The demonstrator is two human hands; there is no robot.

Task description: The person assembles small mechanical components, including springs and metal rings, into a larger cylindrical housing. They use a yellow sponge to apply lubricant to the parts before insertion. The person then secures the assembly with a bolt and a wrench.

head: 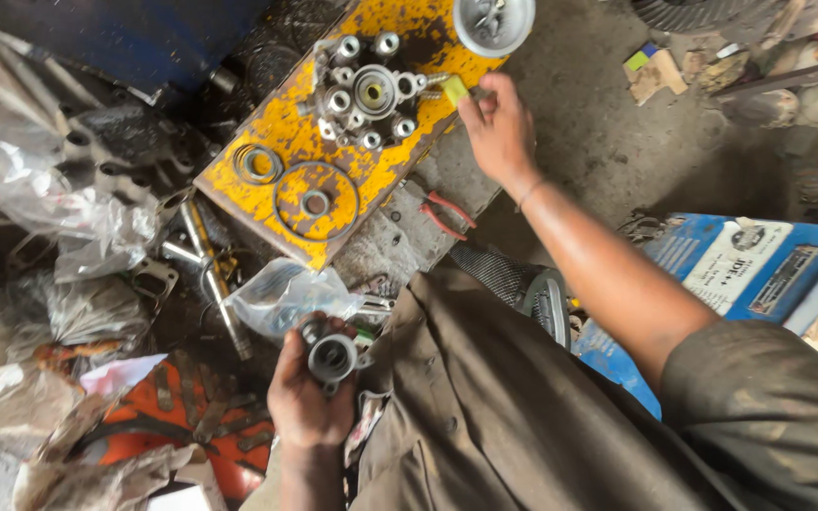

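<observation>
My left hand (307,402) is curled around a small grey metal housing (331,356), fingers wrapped under it so its round opening faces up at me; I hold it low, close to my lap, where I can look straight into the bore. My right hand (499,128) is stretched out to the yellow plate (267,132), and its thumb and fingertips pinch a small yellow-green piece (454,90) at the plate's right edge, just beside the cluster of round metal parts (368,92) that sits near the plate's top end. That cluster rests flat there with its sockets facing up.

Toward the plate's lower corner lie a large flat ring (315,202) and, near its left edge, a smaller ring (258,165), both laid flat on the plate.

A white bowl (493,21) stands at the plate's top corner; there are small metal bits in it, too small for me to tell apart. A clear plastic bag (284,295) lies crumpled just above my left hand; I cannot tell what is inside. Red-handled pliers (445,214) lie off the plate's right edge.
</observation>
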